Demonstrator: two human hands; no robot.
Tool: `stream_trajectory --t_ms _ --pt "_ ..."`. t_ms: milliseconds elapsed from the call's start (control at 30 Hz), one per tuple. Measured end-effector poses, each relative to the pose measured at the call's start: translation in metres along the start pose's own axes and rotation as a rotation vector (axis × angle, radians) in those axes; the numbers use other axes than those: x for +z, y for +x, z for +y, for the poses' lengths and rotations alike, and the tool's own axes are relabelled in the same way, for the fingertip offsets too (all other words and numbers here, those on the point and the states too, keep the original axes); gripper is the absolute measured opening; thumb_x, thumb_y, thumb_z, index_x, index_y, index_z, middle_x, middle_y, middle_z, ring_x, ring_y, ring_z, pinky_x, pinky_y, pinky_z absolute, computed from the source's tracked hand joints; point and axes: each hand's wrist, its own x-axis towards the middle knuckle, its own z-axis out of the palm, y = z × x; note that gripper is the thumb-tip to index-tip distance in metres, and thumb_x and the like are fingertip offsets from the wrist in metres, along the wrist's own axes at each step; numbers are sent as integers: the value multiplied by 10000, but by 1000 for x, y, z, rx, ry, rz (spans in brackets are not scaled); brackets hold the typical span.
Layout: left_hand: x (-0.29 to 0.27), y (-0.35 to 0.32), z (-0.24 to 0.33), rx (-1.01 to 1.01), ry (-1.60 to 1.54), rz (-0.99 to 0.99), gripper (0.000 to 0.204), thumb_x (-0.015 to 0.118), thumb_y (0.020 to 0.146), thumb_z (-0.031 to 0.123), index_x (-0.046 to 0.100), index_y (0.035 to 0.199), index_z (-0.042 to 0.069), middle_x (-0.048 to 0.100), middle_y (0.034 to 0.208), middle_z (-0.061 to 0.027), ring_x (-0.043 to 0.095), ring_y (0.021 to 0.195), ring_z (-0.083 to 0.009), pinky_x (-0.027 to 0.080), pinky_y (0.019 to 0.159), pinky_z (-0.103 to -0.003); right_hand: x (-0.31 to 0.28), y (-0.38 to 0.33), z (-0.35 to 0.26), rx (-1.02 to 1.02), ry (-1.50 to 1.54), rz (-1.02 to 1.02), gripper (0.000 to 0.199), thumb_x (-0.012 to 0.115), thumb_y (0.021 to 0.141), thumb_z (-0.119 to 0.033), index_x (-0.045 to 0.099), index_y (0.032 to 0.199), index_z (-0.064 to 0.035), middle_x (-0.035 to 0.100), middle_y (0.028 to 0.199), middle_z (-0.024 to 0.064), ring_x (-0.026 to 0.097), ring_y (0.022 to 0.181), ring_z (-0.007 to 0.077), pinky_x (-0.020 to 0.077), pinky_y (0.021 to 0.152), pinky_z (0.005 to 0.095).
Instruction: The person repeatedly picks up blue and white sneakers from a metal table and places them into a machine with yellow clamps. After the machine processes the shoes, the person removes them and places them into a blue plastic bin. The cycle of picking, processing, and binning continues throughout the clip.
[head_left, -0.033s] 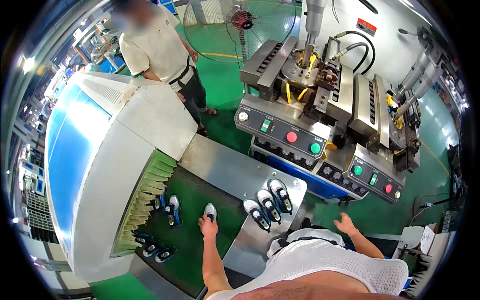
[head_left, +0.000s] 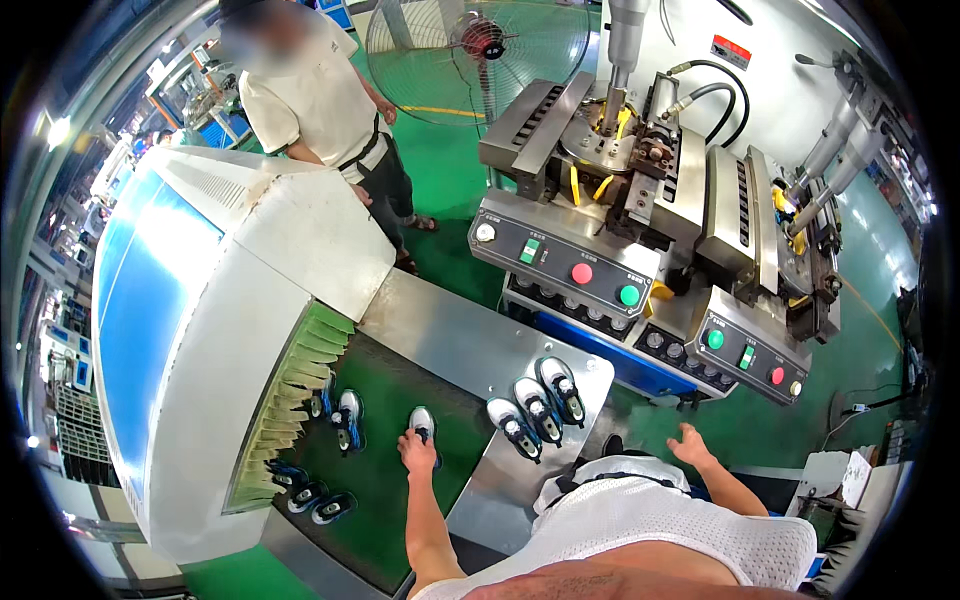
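My left hand (head_left: 418, 450) reaches onto the green conveyor belt (head_left: 385, 500) and closes on a small white, blue and black shoe (head_left: 424, 418). Another such shoe (head_left: 348, 418) lies to its left on the belt, near the green strip curtain (head_left: 300, 385). Three more shoes (head_left: 540, 405) stand side by side on the steel ledge (head_left: 470, 345) to the right of my left hand. My right hand (head_left: 692, 446) hovers with fingers spread and holds nothing, in front of the grey machine's lower control panel (head_left: 745, 355).
A white and blue conveyor tunnel (head_left: 200, 300) covers the belt's left. Several shoes (head_left: 310, 497) lie at its lower edge. A grey press machine (head_left: 640, 200) with coloured buttons stands ahead. Another person (head_left: 320, 110) stands beyond the tunnel, near a floor fan (head_left: 480, 50).
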Motion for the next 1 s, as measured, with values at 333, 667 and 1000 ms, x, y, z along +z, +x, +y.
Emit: stream_trajectory --t_ms 333,667,1000 --pt "2 11 12 -101 97 -136 669 795 731 235 448 1243 -22 520 1249 -245 526 1152 -442 493 950 -507 0 7 1 19 75 -28 691 666 830 -300 454 1351 102 478 1381 307 463 1306 393 381 1092 405" --pt "8 8 3 -63 109 -95 613 780 725 236 465 1189 -11 527 1199 -223 531 1130 -433 506 928 -508 7 -8 -11 80 71 -127 683 648 849 -304 439 1376 75 487 1389 280 468 1304 386 389 1086 405" --pt "-22 3 19 -78 44 -134 497 754 723 237 566 1108 -15 598 1123 -211 597 1062 -403 508 909 -485 -10 3 -51 -8 76 -170 649 632 866 -323 466 1360 65 498 1380 271 468 1300 391 384 1086 416"
